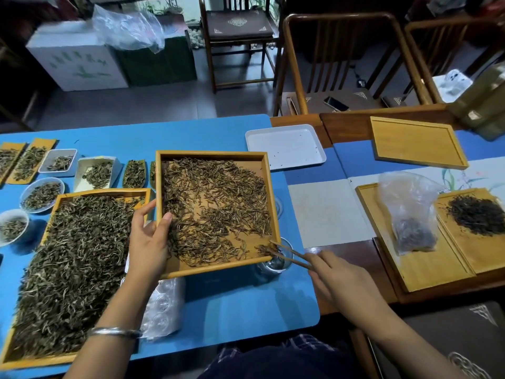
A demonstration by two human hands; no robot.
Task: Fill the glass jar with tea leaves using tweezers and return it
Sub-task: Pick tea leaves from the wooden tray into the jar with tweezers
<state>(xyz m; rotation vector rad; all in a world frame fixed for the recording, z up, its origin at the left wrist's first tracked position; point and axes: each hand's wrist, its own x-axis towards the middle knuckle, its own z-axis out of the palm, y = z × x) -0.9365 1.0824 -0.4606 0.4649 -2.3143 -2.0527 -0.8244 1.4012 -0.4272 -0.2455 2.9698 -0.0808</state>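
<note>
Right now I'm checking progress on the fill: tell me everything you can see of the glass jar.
The glass jar is clear, round and open-topped, standing on the blue table under the near right corner of the lifted wooden tray, which partly hides it. Dark tea leaves seem to lie inside; how many is unclear. The tweezers in the right hand cross above its mouth.

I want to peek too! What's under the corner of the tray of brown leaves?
A glass jar sits under the wooden tray's near right corner, beside the tweezers. Something dark shows inside. The tray covers part of its mouth, so how full it is cannot be seen.
</note>
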